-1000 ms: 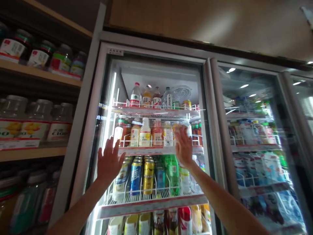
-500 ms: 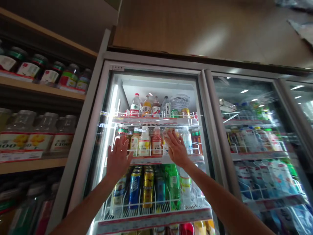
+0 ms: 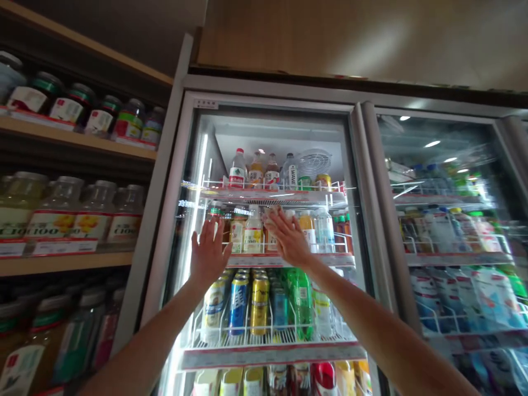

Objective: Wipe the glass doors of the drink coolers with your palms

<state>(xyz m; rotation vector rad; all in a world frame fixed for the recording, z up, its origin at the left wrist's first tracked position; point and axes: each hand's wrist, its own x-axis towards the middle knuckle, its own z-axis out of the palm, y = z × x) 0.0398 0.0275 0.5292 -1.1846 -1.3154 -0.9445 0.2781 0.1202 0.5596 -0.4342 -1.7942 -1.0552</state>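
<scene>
A glass door (image 3: 272, 124) of a lit drinks cooler stands in front of me. My left hand (image 3: 209, 253) is spread flat at the door's left side, palm towards the glass, and holds nothing. To its right, my right hand (image 3: 289, 236) has its fingers pressed towards the glass over a pale, thin cloth (image 3: 270, 213), mostly hidden under them. Behind both hands is the shelf of juice bottles (image 3: 252, 234). Below stand blue cans (image 3: 238, 305), gold cans (image 3: 259, 305) and a green bottle (image 3: 302, 302).
Open wooden shelves (image 3: 74, 137) with rows of bottles run along the left. A second glass door (image 3: 441, 165) with drinks behind it is on the right. The metal door frame (image 3: 371, 220) stands between the two doors. A wooden panel (image 3: 330, 44) spans the top.
My right hand has slid left across the glass with the pale cloth, nearer to my left hand. The view has shifted slightly, so the cooler appears further right.
</scene>
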